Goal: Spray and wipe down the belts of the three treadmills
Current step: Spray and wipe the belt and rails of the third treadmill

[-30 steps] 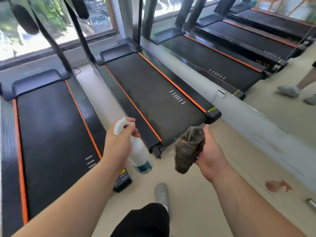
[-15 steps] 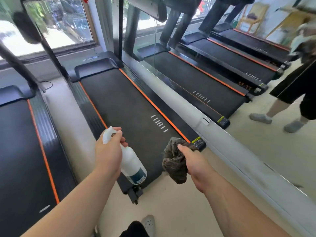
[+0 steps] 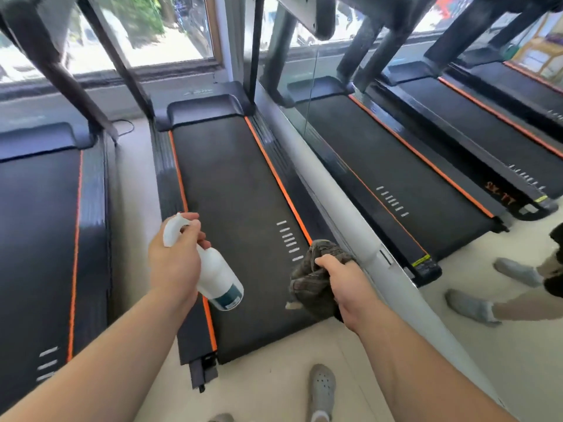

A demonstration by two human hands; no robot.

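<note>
Over the near end of the belt (image 3: 240,193) of the treadmill (image 3: 201,108) that stands right beside the mirror (image 3: 411,153), both hands are held out, each grasping something. The left hand (image 3: 173,263) has its fingers curled round the neck and trigger head of a white spray bottle (image 3: 217,278), which is tilted, with the nozzle up and to the left and the dark-labelled base lower and to the right. The bottle hangs above the belt's left orange stripe (image 3: 178,175), clear of the surface. The right hand (image 3: 344,284) is clenched on a bunched, dark brownish cloth (image 3: 310,284), with the thumb lying across the top of the bundle. The cloth hangs over the right side of the belt, just beside the row of short white marks (image 3: 288,240) and the right orange stripe; whether it touches the belt cannot be told. The black belt runs away from the hands toward the window (image 3: 170,35). A second treadmill's belt (image 3: 33,239) lies to the left, with a strip of pale floor (image 3: 131,214) between the two machines. A grey clog (image 3: 322,388) stands on the floor just behind the belt's near end. The mirror reflects more treadmills and, at the far right, a pair of legs in grey shoes.
</note>
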